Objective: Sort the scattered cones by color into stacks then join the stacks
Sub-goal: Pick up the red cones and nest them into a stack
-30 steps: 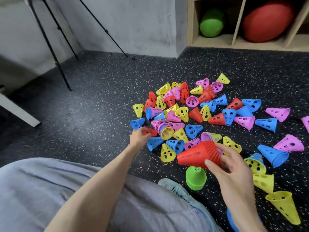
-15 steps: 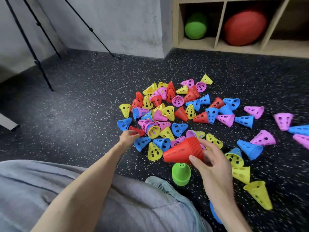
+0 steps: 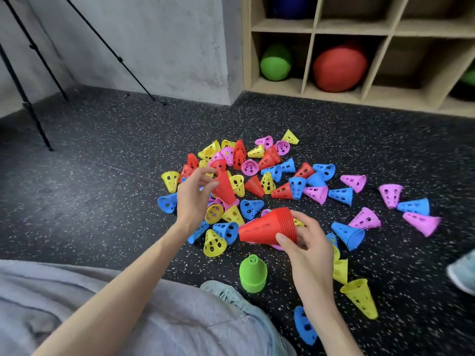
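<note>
dark speckled rubber floor point(image 3: 108, 191) is lying beneath a scatter of small perforated cones point(image 3: 272, 181) in red, yellow, blue and pink, with a green stack point(image 3: 253, 274) standing near the person's knee; the cones are looking light, thin and stiff, likely easiest to take by the rim or wall; the left hand point(image 3: 192, 199) is pinching a single red cone point(image 3: 224, 187) above the pile; the right hand point(image 3: 305, 242) is gripping a sideways red stack point(image 3: 267, 227) at its wide end, fingers curled around the rims.
</note>
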